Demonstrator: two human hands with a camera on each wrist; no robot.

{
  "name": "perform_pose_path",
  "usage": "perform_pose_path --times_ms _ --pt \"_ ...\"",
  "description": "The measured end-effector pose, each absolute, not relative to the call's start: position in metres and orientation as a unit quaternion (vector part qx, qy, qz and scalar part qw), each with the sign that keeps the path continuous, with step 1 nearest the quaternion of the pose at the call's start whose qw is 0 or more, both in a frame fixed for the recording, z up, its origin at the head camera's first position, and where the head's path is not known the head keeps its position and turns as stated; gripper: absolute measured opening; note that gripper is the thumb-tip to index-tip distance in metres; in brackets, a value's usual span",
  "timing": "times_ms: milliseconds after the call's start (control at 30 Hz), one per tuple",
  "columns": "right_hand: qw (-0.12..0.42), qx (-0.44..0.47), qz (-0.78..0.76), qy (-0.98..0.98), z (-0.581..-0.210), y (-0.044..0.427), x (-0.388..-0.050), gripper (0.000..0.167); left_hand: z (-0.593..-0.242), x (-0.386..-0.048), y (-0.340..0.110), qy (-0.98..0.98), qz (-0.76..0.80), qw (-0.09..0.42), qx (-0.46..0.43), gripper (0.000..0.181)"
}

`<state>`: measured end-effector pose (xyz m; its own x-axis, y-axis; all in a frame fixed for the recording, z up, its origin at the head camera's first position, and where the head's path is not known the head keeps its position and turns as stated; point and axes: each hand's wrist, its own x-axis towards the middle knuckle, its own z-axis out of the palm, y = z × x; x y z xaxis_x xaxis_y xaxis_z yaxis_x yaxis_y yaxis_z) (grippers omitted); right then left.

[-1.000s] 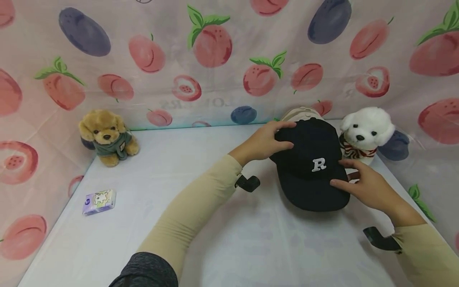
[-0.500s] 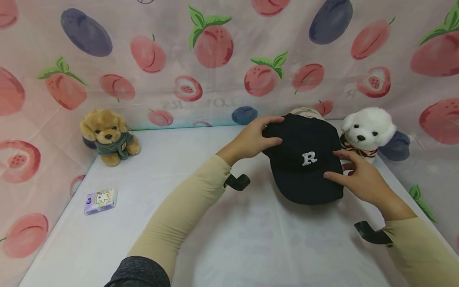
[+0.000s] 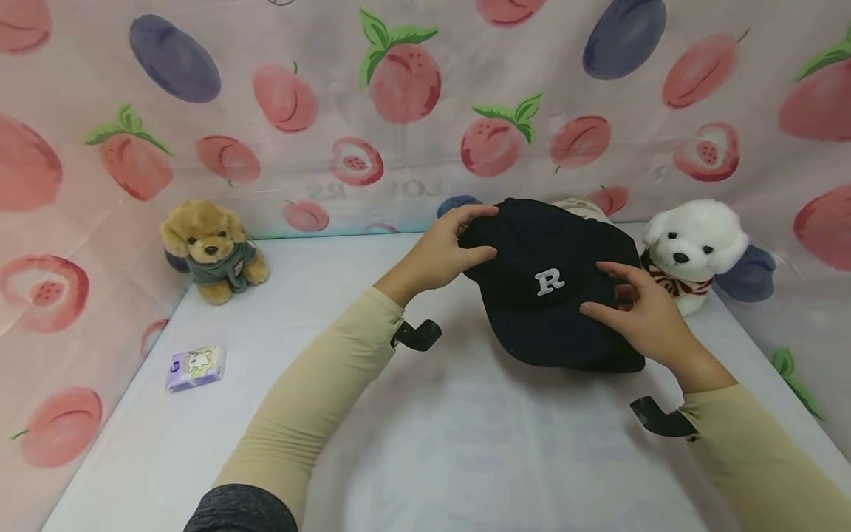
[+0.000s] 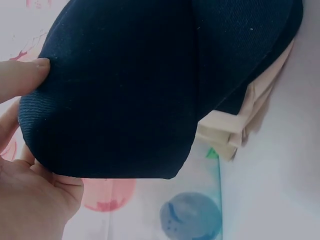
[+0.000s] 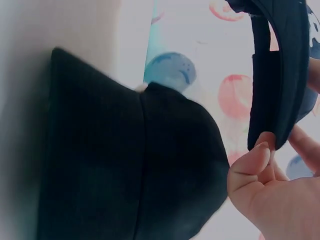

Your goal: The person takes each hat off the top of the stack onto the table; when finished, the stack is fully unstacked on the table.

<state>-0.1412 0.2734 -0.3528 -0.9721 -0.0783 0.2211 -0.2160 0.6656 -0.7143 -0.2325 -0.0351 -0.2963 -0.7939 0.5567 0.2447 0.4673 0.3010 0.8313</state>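
Note:
Both hands hold a black baseball cap (image 3: pixel 515 310) with a white letter R, right of centre in the head view. My left hand (image 3: pixel 435 255) pinches its left edge between thumb and fingers. At its right edge, my right hand (image 3: pixel 641 318) grips with thumb and fingertips; in the right wrist view the thumb presses the rim of the cap. A second dark cap (image 5: pixel 100 150) stands beside it in that view, apart from the held one. Behind them, a beige cap (image 3: pixel 581 209) is mostly hidden; its folded edge shows in the left wrist view.
A white plush dog (image 3: pixel 694 240) sits at the right back of the white table (image 3: pixel 459 443). A brown plush dog (image 3: pixel 211 251) in a green top sits at the left back. A small purple packet (image 3: pixel 196 367) lies at left. Fruit-patterned cloth hangs behind.
Both hands have carried the R cap leftward and slightly up. More of a dark cap now shows behind its right side. The plush dogs and packet stay put.

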Motion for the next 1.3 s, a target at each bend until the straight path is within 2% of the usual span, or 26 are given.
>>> perform_pose_path --times_ms 267,700,1000,1300 --pt "0.068 0.110 0.436 -0.891 -0.356 0.255 -0.146 0.072 -0.294 -0.234 -0.055 0.812 0.504 0.046 0.291 0.055" --pt "0.037 0.105 0.476 -0.872 -0.360 0.238 -0.156 0.067 -0.293 -0.238 -0.073 0.822 0.496 0.033 0.277 0.054" --pt "-0.029 0.129 0.511 -0.849 -0.362 0.234 -0.161 0.073 -0.293 -0.239 -0.079 0.833 0.486 0.012 0.264 0.053" --pt "-0.017 0.110 0.492 -0.864 -0.365 0.227 -0.163 0.068 -0.295 -0.243 -0.083 0.842 0.479 -0.004 0.247 0.053"
